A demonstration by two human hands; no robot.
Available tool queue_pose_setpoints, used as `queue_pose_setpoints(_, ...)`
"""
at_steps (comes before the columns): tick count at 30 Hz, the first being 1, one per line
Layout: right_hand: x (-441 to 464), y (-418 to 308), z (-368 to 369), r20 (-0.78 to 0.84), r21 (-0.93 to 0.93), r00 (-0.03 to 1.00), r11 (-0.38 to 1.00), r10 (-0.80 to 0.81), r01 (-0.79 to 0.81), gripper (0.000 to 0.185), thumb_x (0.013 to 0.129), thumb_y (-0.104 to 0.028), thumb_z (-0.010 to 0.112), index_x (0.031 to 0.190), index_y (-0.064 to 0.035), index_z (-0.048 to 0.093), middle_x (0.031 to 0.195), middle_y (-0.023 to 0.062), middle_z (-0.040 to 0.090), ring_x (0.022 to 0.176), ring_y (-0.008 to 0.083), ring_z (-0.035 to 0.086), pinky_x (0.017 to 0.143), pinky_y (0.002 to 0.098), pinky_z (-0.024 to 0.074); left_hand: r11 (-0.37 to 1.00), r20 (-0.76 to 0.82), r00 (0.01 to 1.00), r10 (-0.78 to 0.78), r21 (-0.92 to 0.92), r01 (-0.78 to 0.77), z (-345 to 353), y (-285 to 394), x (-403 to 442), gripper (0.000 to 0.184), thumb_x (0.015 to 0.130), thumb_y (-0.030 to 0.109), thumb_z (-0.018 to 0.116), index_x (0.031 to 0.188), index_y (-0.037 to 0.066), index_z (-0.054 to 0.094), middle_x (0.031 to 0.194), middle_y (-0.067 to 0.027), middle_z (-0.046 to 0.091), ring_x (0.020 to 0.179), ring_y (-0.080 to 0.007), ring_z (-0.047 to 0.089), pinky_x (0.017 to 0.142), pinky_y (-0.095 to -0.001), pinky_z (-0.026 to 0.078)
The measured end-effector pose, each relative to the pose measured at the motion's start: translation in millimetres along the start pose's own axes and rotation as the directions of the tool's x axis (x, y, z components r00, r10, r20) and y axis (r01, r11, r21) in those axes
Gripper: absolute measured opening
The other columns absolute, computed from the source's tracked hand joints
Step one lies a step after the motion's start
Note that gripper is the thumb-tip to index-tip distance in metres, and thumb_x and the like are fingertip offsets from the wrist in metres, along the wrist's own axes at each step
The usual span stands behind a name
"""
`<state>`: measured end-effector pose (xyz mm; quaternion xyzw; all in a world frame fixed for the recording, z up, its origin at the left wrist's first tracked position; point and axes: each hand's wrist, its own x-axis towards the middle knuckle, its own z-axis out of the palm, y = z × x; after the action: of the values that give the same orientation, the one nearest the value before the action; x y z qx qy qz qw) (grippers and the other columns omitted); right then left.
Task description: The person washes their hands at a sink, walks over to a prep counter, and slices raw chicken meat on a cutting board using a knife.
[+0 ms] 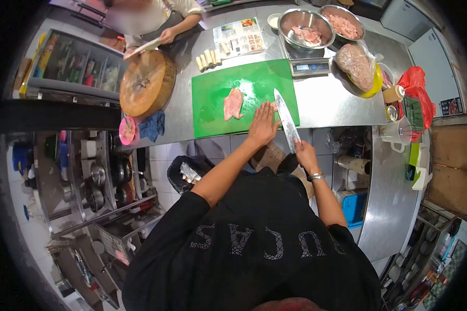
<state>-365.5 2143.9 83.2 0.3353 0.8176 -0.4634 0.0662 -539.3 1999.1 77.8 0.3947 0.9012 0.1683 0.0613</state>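
Note:
On the green cutting board (pixel 210 103) lies a flat piece of pale pink meat (pixel 234 104), left of my hands. My left hand (pixel 263 124) rests palm down near the board's front edge, fingers stretched out. A small bit of meat (pixel 274 106) shows between its fingertips and the blade. My right hand (pixel 305 154) is closed round the handle of a large knife (pixel 286 118). The blade points away from me across the right part of the board, close beside my left hand.
Another person (pixel 166 36) works behind a round wooden block (pixel 148 85) at left. Cut stalks (pixel 208 59) lie behind the board. A scale (pixel 310 67) bears a steel bowl (pixel 306 28) of meat; a bagged lump (pixel 355 65) sits at right. A pink dish (pixel 127 130) stands front left.

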Motion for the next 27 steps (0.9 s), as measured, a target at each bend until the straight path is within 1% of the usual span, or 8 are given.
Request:
queue_pose_setpoints(2, -10.4, 10.1, -4.4, 0.02, -0.002, 1.0, 1.0, -0.007, 0.007, 0.052, 0.102, -0.044, 0.049, 0.087, 0.0037, 0.062, 0.087, 0.0336, 0.063, 0.088, 0.0541, 0.06, 0.075, 0.0565, 0.0462, 1.0, 0.051, 0.999, 0.01, -0.017, -0.009, -3.5, -2.7, 1.7, 0.074, 0.103, 0.046, 0.041, 0.152, -0.008, 0.029, 0.161, -0.0258, 0.025, 0.151, -0.0382, 0.022, 0.124, -0.0501, 0.014)
queue_pose_setpoints(5, -21.9, 16.7, -8.5, 0.026, -0.097, 0.995, 0.991, -0.094, 0.096, 0.052, 0.102, -0.044, 0.047, 0.086, 0.0036, 0.062, 0.086, 0.0328, 0.063, 0.087, 0.0539, 0.06, 0.075, 0.058, 0.0462, 0.998, 0.001, 0.998, 0.067, 0.013, -0.067, -4.8, -6.3, 1.0, 0.072, 0.104, 0.046, 0.04, 0.152, -0.007, 0.031, 0.16, -0.0249, 0.028, 0.149, -0.0398, 0.025, 0.123, -0.0524, 0.016)
queue_pose_setpoints(8, -5.3, 13.9, -3.9, 0.062, -0.095, 0.994, 0.99, -0.095, 0.101, 0.053, 0.102, -0.044, 0.047, 0.086, 0.0037, 0.063, 0.088, 0.0327, 0.063, 0.088, 0.054, 0.06, 0.076, 0.0585, 0.0463, 0.995, 0.033, 0.996, 0.089, 0.034, -0.09, -8.2, -8.6, 0.3, 0.072, 0.104, 0.046, 0.039, 0.152, -0.006, 0.029, 0.161, -0.0234, 0.027, 0.149, -0.0396, 0.026, 0.123, -0.0538, 0.015)
queue_pose_setpoints(10, 15.5, 4.6, 1.3, 0.037, -0.051, 0.982, 0.981, -0.183, 0.185, 0.052, 0.102, -0.043, 0.048, 0.085, 0.0037, 0.063, 0.088, 0.033, 0.063, 0.089, 0.0545, 0.059, 0.077, 0.0587, 0.0462, 0.996, 0.018, 0.996, 0.088, 0.026, -0.089, -8.6, -7.3, -1.3, 0.072, 0.104, 0.047, 0.039, 0.153, -0.006, 0.029, 0.16, -0.0239, 0.029, 0.149, -0.0393, 0.025, 0.123, -0.0525, 0.014)
queue_pose_setpoints(13, 27.7, -2.4, 3.4, 0.032, -0.062, 0.971, 0.969, -0.237, 0.239, 0.051, 0.102, -0.041, 0.048, 0.084, 0.0042, 0.063, 0.088, 0.0339, 0.063, 0.089, 0.0548, 0.059, 0.077, 0.0587, 0.0462, 0.996, 0.016, 0.996, 0.083, 0.025, -0.083, -9.5, -5.6, -1.4, 0.074, 0.104, 0.048, 0.039, 0.152, -0.006, 0.029, 0.159, -0.025, 0.029, 0.15, -0.0393, 0.024, 0.124, -0.0513, 0.013)
queue_pose_setpoints(17, 5.8, 13.7, -9.1, 0.106, -0.086, 0.967, 0.967, -0.232, 0.241, 0.05, 0.103, -0.04, 0.048, 0.085, 0.0047, 0.062, 0.089, 0.0345, 0.062, 0.089, 0.0547, 0.059, 0.078, 0.0584, 0.0463, 0.998, 0.052, 0.997, 0.055, -0.026, -0.054, -7.2, -5.5, 0.3, 0.076, 0.104, 0.049, 0.038, 0.152, -0.009, 0.028, 0.16, -0.0272, 0.026, 0.151, -0.0402, 0.021, 0.124, -0.0506, 0.013)
queue_pose_setpoints(20, -10.2, 23.5, -12.7, 0.193, -0.075, 0.967, 0.98, -0.169, 0.186, 0.049, 0.103, -0.04, 0.047, 0.087, 0.0046, 0.061, 0.09, 0.0345, 0.062, 0.09, 0.0548, 0.059, 0.079, 0.0585, 0.0457, 0.997, 0.076, 0.995, 0.069, -0.022, -0.068, -6.8, -5.8, 0.5, 0.079, 0.104, 0.052, 0.037, 0.152, -0.01, 0.027, 0.161, -0.0284, 0.023, 0.151, -0.0409, 0.019, 0.124, -0.0494, 0.013)
queue_pose_setpoints(27, 31.7, -1.6, 19.4, 0.157, -0.066, 0.948, 0.955, -0.277, 0.29, 0.05, 0.103, -0.041, 0.048, 0.084, 0.0039, 0.061, 0.091, 0.0333, 0.063, 0.09, 0.055, 0.058, 0.078, 0.0587, 0.0458, 0.999, 0.089, 0.995, 0.049, -0.027, -0.047, -1.2, -2.8, -4.0, 0.083, 0.103, 0.056, 0.037, 0.152, -0.01, 0.027, 0.161, -0.0293, 0.022, 0.151, -0.0415, 0.02, 0.124, -0.0478, 0.014)
